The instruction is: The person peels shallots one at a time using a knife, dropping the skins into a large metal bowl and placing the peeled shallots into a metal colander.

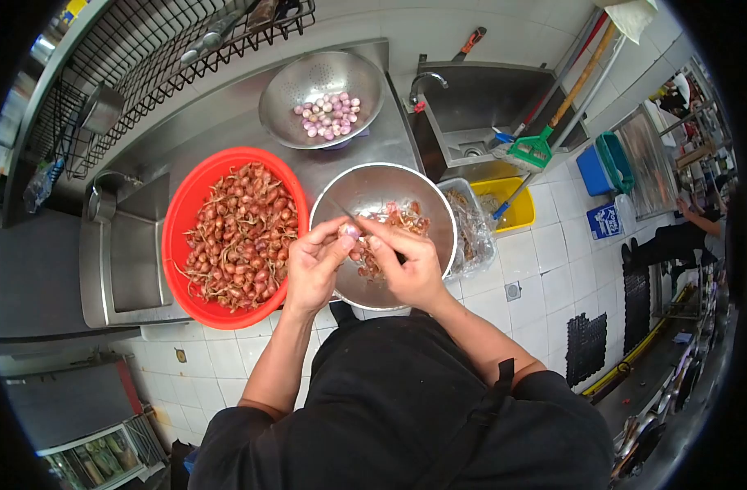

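A pale, partly peeled shallot (351, 232) is pinched in the fingers of my left hand (312, 268). My right hand (410, 265) is closed on a small knife (348, 213), whose thin blade points up and left beside the shallot; its handle is hidden in my fingers. Both hands are over a large steel bowl (434, 200) with brown skins (406, 217) inside. To the left, a red tub (180, 253) is heaped with unpeeled shallots (243, 233). Behind the bowl, a steel colander (279, 94) holds peeled shallots (328, 116).
A steel sink (136, 269) lies at far left, another sink (488, 98) at back right. Right of the bowl are a clear plastic container (471, 233) and a yellow bin (516, 204). A green broom (532, 149) leans there. Another person (675, 245) is at far right.
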Available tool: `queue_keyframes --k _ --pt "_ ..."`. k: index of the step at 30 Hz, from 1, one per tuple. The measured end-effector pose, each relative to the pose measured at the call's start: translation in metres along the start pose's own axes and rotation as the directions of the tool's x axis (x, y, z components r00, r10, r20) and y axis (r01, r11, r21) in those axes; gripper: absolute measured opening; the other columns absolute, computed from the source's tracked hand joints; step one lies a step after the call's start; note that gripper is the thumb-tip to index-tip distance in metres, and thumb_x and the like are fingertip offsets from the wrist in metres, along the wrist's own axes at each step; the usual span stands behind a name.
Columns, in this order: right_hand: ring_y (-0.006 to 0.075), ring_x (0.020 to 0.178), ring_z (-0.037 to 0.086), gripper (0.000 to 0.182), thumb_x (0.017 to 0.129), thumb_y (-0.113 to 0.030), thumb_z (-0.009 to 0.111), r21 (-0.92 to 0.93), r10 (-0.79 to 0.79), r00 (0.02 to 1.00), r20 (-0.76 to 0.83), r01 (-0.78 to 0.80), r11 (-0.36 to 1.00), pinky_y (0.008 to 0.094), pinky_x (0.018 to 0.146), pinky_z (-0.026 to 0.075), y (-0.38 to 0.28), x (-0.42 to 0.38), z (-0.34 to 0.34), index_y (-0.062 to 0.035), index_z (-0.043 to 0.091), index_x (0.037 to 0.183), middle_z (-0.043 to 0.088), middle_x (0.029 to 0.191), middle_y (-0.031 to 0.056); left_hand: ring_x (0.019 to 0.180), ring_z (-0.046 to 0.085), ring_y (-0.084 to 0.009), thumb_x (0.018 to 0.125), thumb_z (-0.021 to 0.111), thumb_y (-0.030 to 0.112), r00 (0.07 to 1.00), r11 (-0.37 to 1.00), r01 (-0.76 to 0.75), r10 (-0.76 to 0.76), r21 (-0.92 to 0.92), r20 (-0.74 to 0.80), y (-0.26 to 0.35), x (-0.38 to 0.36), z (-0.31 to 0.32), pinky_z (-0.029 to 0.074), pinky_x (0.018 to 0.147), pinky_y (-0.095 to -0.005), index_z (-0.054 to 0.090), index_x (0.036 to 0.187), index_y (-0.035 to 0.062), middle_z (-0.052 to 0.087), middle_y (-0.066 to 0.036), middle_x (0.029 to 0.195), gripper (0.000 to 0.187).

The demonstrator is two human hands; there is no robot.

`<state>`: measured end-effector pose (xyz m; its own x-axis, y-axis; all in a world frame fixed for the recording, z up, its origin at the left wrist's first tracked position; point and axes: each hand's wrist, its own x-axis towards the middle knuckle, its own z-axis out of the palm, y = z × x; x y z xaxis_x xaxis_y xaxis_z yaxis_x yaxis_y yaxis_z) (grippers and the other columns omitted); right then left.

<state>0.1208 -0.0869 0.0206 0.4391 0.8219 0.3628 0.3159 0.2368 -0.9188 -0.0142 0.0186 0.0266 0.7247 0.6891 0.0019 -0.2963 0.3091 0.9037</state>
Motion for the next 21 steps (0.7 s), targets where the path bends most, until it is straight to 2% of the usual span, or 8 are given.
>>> queue_keyframes --k 2,4,8,10,14,16,20,21 --pt "0.0093 0.071 0.057 0.033 0.094 -0.006 0.058 0.029 -0.017 0.997 -0.081 0.019 0.999 0.0243 0.069 0.048 0.003 0.003 -0.003 -0.0032 0.063 0.127 0.065 0.081 0.0037 0.084 0.06 -0.0129 0.095 0.061 0.007 1.0 1.0 0.013 -0.013 0.007 0.015 0.005 -0.001 0.004 0.049 0.077 -0.0261 0.059 0.124 -0.0049 0.067 -0.011 0.106 0.031" --pt "0.0105 0.08 0.062 0.035 0.095 -0.008 0.058 0.189 0.168 0.984 0.057 -0.176 0.966 0.0263 0.075 0.05 0.0 0.005 -0.014 -0.0027 0.061 0.13 0.069 0.089 0.0074 0.084 0.059 -0.0127 0.095 0.061 0.007 1.0 1.0 0.009 -0.009 0.013 0.001 0.005 -0.001 0.0 0.049 0.077 -0.0263 0.059 0.123 -0.0046 0.067 -0.011 0.106 0.031" --pt "0.013 0.089 0.065 0.038 0.096 -0.008 0.057 0.202 0.325 0.916 0.234 -0.373 0.906 0.0283 0.084 0.05 -0.027 0.001 -0.018 -0.0024 0.057 0.133 0.071 0.098 0.0117 0.084 0.061 -0.0109 0.095 0.062 0.005 0.999 0.995 -0.035 0.034 0.098 0.008 0.005 0.0 -0.001 0.051 0.077 -0.025 0.061 0.121 -0.0056 0.068 -0.008 0.101 0.028" --pt "0.0142 0.082 0.066 0.041 0.095 -0.007 0.057 0.141 0.032 0.997 0.07 -0.041 0.989 0.0288 0.077 0.051 -0.02 -0.002 -0.003 -0.0025 0.054 0.136 0.072 0.093 0.0118 0.084 0.061 -0.0105 0.094 0.062 0.004 0.999 0.989 -0.049 0.049 0.136 0.007 0.01 -0.001 0.003 0.051 0.076 -0.0248 0.061 0.12 -0.0059 0.068 -0.008 0.1 0.028" --pt "0.0177 0.081 0.067 0.04 0.094 -0.007 0.057 0.079 -0.046 0.998 0.042 0.042 0.996 0.0294 0.076 0.052 -0.018 -0.003 -0.001 -0.0023 0.056 0.134 0.071 0.094 0.0133 0.085 0.062 -0.0102 0.093 0.063 0.002 0.996 0.977 -0.086 0.088 0.194 -0.003 0.015 -0.002 0.008 0.051 0.077 -0.0245 0.061 0.12 -0.007 0.068 -0.008 0.098 0.028" --pt "0.0218 0.083 0.068 0.04 0.093 -0.007 0.058 -0.075 -0.002 0.997 0.074 0.008 0.997 0.0305 0.078 0.052 -0.021 -0.004 -0.003 -0.0018 0.057 0.133 0.07 0.101 0.0174 0.085 0.062 -0.0104 0.093 0.063 0.002 0.996 0.976 -0.09 0.092 0.198 0.0 0.015 -0.004 0.009 0.052 0.078 -0.0246 0.061 0.12 -0.0072 0.068 -0.009 0.099 0.029" --pt "0.018 0.078 0.067 0.038 0.094 -0.007 0.057 -0.17 -0.086 0.996 0.026 0.089 0.981 0.03 0.076 0.053 -0.012 0.001 -0.008 -0.002 0.058 0.132 0.07 0.104 0.017 0.087 0.063 -0.0109 0.093 0.063 0.0 0.989 0.977 -0.145 0.145 0.156 0.009 0.01 -0.01 0.016 0.052 0.078 -0.025 0.059 0.122 -0.0075 0.068 -0.01 0.101 0.03" --pt "0.017 0.079 0.067 0.038 0.094 -0.007 0.057 -0.071 -0.09 0.996 0.016 0.091 0.993 0.0299 0.076 0.053 -0.008 0.003 -0.008 -0.0014 0.058 0.132 0.07 0.107 0.016 0.087 0.063 -0.0109 0.093 0.063 0.0 0.989 0.977 -0.147 0.147 0.157 0.009 0.011 -0.009 0.016 0.052 0.078 -0.025 0.059 0.122 -0.0075 0.068 -0.01 0.101 0.03"
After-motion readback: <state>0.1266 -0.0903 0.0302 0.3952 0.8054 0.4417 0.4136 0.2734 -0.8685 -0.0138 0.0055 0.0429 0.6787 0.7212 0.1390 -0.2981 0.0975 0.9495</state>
